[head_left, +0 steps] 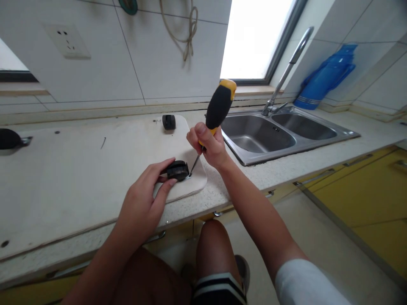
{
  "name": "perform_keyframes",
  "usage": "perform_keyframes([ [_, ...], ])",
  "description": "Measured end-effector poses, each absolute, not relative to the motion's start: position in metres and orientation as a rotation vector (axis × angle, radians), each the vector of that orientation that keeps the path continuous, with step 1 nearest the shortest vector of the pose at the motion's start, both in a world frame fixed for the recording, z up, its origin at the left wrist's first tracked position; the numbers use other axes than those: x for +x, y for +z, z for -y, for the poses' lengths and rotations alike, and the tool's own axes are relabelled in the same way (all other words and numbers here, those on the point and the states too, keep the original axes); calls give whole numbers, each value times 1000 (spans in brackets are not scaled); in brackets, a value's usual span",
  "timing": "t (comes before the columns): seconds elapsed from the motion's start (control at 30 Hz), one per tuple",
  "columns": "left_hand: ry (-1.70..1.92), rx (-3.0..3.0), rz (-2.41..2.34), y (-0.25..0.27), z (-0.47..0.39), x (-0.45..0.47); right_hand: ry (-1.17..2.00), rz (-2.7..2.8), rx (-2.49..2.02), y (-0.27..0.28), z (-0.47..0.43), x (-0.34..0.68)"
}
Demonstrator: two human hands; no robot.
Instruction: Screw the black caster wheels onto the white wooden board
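My left hand (149, 190) grips a black caster wheel (177, 170) between thumb and fingers, near the front right corner of a white board (95, 178). In my right hand (210, 142) is a screwdriver (219, 106) with a black and yellow handle, tilted, its fingers closed around the lower handle. The screwdriver's tip meets the caster's metal mounting plate (188, 176), just right of the wheel. Whether a screw sits under the tip is too small to tell. A second black caster (169, 122) stands at the board's back right corner.
A double steel sink (260, 131) with a faucet (288, 70) lies to the right on the countertop (318, 154). Behind it leans a blue thermos (327, 78). Another dark caster (9, 139) is at the far left. A thin dark piece (103, 143) lies on the board.
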State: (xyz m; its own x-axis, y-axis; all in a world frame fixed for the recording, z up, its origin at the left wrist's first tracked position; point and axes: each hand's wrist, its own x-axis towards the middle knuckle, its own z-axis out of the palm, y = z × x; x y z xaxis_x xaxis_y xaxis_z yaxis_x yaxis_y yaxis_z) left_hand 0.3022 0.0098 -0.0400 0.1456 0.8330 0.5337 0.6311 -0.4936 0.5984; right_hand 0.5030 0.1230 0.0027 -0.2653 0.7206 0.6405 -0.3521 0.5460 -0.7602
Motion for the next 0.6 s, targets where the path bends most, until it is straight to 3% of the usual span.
perform_keyframes([
  [0.6, 1241, 2222, -1406, -32, -6, 307, 1026, 1528, -202, -9, -134, 501],
])
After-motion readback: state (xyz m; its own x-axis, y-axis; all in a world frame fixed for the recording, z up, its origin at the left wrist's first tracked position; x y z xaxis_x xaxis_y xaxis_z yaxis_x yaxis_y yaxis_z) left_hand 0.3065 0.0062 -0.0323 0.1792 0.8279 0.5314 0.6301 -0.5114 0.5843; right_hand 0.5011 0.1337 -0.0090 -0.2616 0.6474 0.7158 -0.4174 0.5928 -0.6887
